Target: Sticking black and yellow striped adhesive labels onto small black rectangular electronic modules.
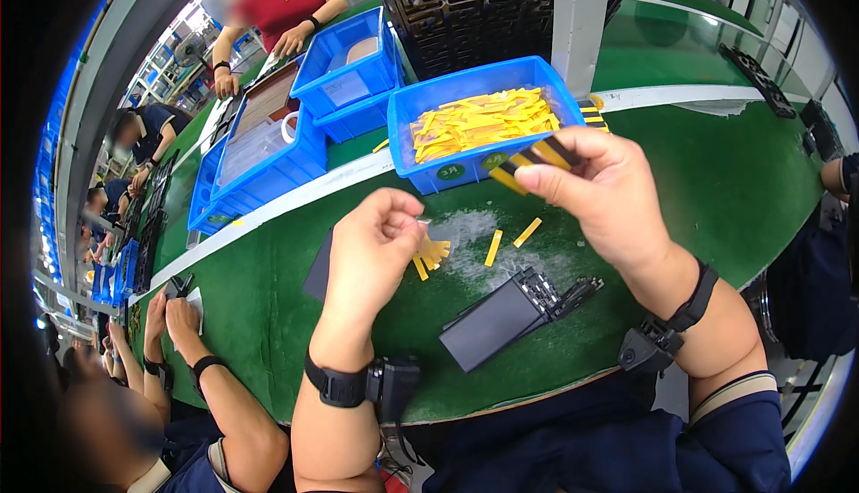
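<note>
In my right hand (pixel 608 193) a flat piece with black and yellow stripes (pixel 534 162) is pinched between thumb and fingers, raised before the front wall of a blue bin (pixel 407 148). Many yellow strips (pixel 483 124) fill that bin. My left hand (pixel 376 242) is closed, thumb against curled fingertips, with a small pale bit showing there that I cannot make out. Just beyond it a fan of yellow strips (pixel 432 259) shows, partly covered by the hand. Two loose yellow strips (pixel 494 248) lie on the green table. Nearer me rest stacked dark grey rectangular parts (pixel 492 323) with metal ends.
More blue bins (pixel 344 81) stand at the back left, beside a grey post (pixel 580 19) and a black moulded tray (pixel 465 14). A dark flat piece (pixel 319 265) lies behind my left wrist. Co-workers' hands (pixel 179 314) are at the left; a person in red stands across.
</note>
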A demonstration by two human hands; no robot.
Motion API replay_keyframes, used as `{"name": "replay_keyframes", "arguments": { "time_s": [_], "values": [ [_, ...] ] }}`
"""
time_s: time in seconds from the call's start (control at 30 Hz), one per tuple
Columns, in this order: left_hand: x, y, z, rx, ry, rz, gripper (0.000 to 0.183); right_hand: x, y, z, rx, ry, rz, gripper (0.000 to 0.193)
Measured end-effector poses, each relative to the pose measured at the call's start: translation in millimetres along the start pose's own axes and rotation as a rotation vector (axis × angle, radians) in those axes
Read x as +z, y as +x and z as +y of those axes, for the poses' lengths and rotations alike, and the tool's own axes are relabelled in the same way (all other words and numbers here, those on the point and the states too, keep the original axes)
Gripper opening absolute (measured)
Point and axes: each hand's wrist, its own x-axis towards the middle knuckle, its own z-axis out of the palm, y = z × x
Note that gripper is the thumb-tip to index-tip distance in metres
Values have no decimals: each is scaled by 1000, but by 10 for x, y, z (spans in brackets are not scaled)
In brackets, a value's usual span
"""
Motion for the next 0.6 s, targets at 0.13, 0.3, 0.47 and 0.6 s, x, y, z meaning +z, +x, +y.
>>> {"name": "replay_keyframes", "arguments": {
  "time_s": [0.13,0.3,0.47,0.6],
  "values": [
    [66,-65,4,188,753,37,26,-4,12,24,-58,-166,7,20],
    [375,-430,441,385,587,-346,44,37,-20,44,-172,-396,-17,18],
    [337,-369,429,183,429,-230,38,82,-70,6,-122,-362,-109,16],
    [317,-309,309,63,-194,-133,22,122,-136,43,-192,-418,-66,15]
  ]
}}
